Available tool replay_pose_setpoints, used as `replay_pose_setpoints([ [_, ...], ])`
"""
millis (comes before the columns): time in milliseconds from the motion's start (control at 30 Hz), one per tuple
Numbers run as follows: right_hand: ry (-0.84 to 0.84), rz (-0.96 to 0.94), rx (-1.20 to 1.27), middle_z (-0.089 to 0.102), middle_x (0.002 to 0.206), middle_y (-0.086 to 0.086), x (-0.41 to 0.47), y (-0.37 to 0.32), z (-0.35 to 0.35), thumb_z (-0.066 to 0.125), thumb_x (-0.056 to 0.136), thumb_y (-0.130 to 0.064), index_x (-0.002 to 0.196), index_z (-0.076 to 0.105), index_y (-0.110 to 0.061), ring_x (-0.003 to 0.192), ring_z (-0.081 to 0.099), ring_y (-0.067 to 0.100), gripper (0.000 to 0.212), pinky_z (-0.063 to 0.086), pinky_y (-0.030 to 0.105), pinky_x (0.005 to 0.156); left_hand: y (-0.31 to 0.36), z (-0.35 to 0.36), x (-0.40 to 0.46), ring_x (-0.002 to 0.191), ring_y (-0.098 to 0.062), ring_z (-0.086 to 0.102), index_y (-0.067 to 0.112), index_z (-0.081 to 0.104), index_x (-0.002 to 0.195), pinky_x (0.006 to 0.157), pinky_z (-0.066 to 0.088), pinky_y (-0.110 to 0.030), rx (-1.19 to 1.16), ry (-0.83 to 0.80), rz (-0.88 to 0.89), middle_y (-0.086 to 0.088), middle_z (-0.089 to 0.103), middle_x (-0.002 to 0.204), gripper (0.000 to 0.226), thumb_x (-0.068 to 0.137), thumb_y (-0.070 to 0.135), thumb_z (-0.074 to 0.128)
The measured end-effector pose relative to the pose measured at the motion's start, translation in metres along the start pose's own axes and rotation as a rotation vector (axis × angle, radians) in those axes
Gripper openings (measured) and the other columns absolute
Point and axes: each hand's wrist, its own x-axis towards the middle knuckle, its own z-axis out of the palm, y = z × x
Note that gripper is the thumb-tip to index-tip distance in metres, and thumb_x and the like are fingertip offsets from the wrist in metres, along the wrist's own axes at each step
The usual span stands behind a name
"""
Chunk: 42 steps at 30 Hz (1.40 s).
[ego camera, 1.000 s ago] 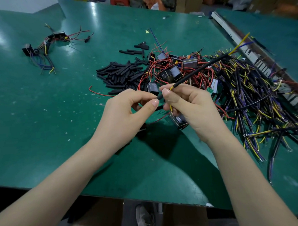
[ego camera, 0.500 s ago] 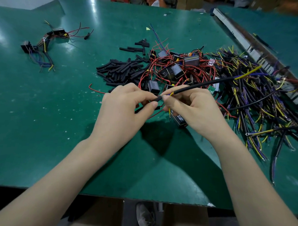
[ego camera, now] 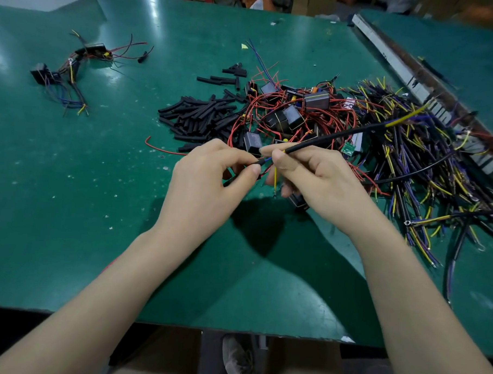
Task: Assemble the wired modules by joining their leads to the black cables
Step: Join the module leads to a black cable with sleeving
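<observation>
Head view: over the green bench [ego camera: 69, 207], right hand [ego camera: 319, 184] pinches a black cable [ego camera: 335, 137] slanting up-right, left hand [ego camera: 209, 179] pinches a short black sleeve [ego camera: 260, 162] at its near end, modules [ego camera: 293, 115] and cable heap [ego camera: 427, 166] just beyond.

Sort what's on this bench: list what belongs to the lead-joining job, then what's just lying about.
In the job:
- black cable, pinched by the right hand
- short black sleeve piece, pinched by the left hand
- pile of modules with red leads
- pile of black cables
- heap of black tubing pieces

Lying about:
- wired bundle far left
- loose red wire
- yellow scrap
</observation>
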Motion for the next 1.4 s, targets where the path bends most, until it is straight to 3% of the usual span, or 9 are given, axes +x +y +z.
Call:
replay_pose_setpoints([
  [167,0.089,0.06,0.081,0.057,0.055,-0.009,0.002,0.004,0.002,0.054,0.098,-0.032,0.093,0.066,-0.016,0.045,0.041,0.007,0.021,0.036,0.017,0.047,-0.001,0.001,0.002,0.075,-0.011,0.052,0.02,0.074,0.087,0.076,0.042,-0.03,-0.019,0.01,0.004,0.006,0.056,0.08,0.008,0.085,0.021,0.066],
  [333,0.147,0.041,0.172,0.053,0.05,-0.01,0.002,0.003,0.004,0.059,0.095,-0.028,0.076,0.059,-0.018,0.041,0.039,0.0,0.022,0.032,0.011,0.044,-0.003,0.006,0.004,0.078,-0.015,0.055,0.02,0.073,0.089,0.079,0.047,-0.041,-0.039,0.02,-0.008,0.003,0.058,0.082,0.018,0.083,0.03,0.059],
  [500,0.242,0.001,0.23,0.051,0.049,-0.01,0.004,0.003,0.007,0.057,0.096,-0.023,0.078,0.06,-0.014,0.045,0.042,0.0,0.02,0.033,0.011,0.047,-0.005,0.009,0.015,0.077,-0.015,0.055,0.014,0.073,0.094,0.077,0.043,-0.03,-0.082,-0.051,0.052,0.005,0.056,0.079,0.018,0.085,0.025,0.063],
  [633,0.292,0.054,0.266,0.049,0.049,-0.009,0.007,0.009,0.004,0.054,0.098,-0.025,0.081,0.056,0.006,0.044,0.039,0.004,0.035,0.033,0.014,0.046,-0.009,0.01,0.032,0.079,-0.008,0.054,0.014,0.073,0.096,0.077,0.039,-0.016,-0.129,-0.134,0.094,-0.001,0.062,0.083,0.017,0.087,0.025,0.064],
  [767,0.278,0.048,0.264,0.05,0.05,-0.008,0.006,0.012,0.005,0.054,0.098,-0.025,0.083,0.061,0.0,0.049,0.04,0.007,0.03,0.035,0.021,0.051,-0.016,0.017,0.034,0.077,-0.008,0.055,0.016,0.071,0.096,0.075,0.04,-0.011,-0.221,-0.14,0.072,0.005,0.061,0.084,0.01,0.089,0.019,0.066],
  [900,0.274,-0.019,0.207,0.052,0.053,-0.009,0.003,0.009,0.008,0.054,0.098,-0.024,0.094,0.069,-0.022,0.053,0.045,0.005,0.016,0.038,0.021,0.056,-0.02,0.02,0.03,0.078,-0.008,0.056,0.023,0.067,0.092,0.076,0.039,-0.009,-0.329,-0.115,0.074,0.002,0.062,0.085,0.007,0.088,0.017,0.066],
  [1033,0.272,-0.033,0.151,0.05,0.053,-0.01,0.002,0.008,0.013,0.054,0.098,-0.02,0.098,0.068,-0.023,0.049,0.044,-0.002,0.014,0.035,0.011,0.053,-0.023,0.02,0.025,0.079,-0.01,0.056,0.021,0.067,0.093,0.077,0.042,-0.015,-0.331,-0.105,0.111,0.0,0.061,0.082,0.007,0.086,0.02,0.066],
  [1233,0.205,-0.049,0.212,0.048,0.053,-0.009,-0.001,0.006,0.017,0.052,0.097,-0.024,0.099,0.069,-0.03,0.051,0.039,0.008,0.017,0.033,0.017,0.049,-0.024,0.02,0.023,0.075,-0.018,0.056,0.01,0.071,0.093,0.073,0.046,-0.031,-0.222,-0.083,0.136,-0.006,0.06,0.081,0.018,0.085,0.024,0.063],
  [1400,0.195,-0.058,0.243,0.047,0.052,-0.01,0.001,0.006,0.019,0.052,0.093,-0.034,0.101,0.069,-0.034,0.048,0.039,0.001,0.019,0.034,0.012,0.05,-0.024,0.018,0.022,0.075,-0.014,0.053,0.008,0.068,0.089,0.073,0.043,-0.026,-0.233,-0.03,0.141,-0.004,0.058,0.08,0.015,0.087,0.021,0.061],
])
